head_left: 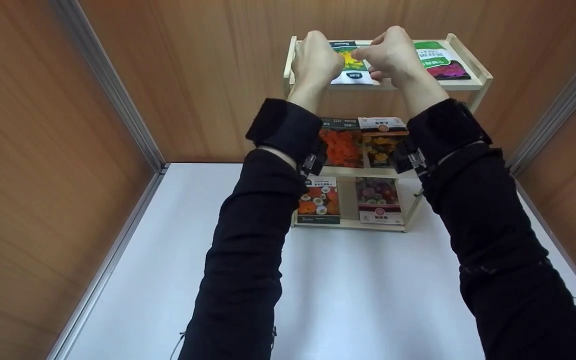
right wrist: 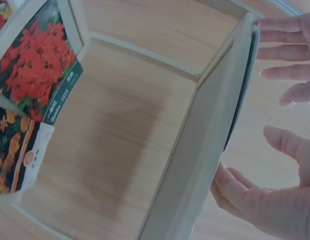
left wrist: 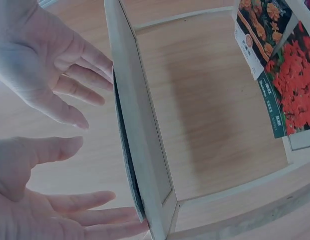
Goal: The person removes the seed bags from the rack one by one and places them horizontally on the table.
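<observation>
On the top tier of a small pale wooden rack (head_left: 443, 86) lies a seed packet (head_left: 350, 65) with yellow flowers. My left hand (head_left: 316, 57) is at its left side, fingers extended, with fingertips touching its edge in the left wrist view. From the other side my right hand (head_left: 390, 55) reaches in, its fingertips at the packet's edge and its thumb apart from it. Both wrist views show the packet only as a thin dark edge. Another packet (head_left: 440, 60), green and white with magenta flowers, lies to the right of my right hand.
The middle tier holds a red-flower packet (head_left: 342, 145) and an orange-flower packet (head_left: 380, 142). Below stand an orange-and-white-flower packet (head_left: 319, 200) and a purple-flower packet (head_left: 380, 200). Wooden panels (head_left: 193, 75) surround the white table (head_left: 338, 290).
</observation>
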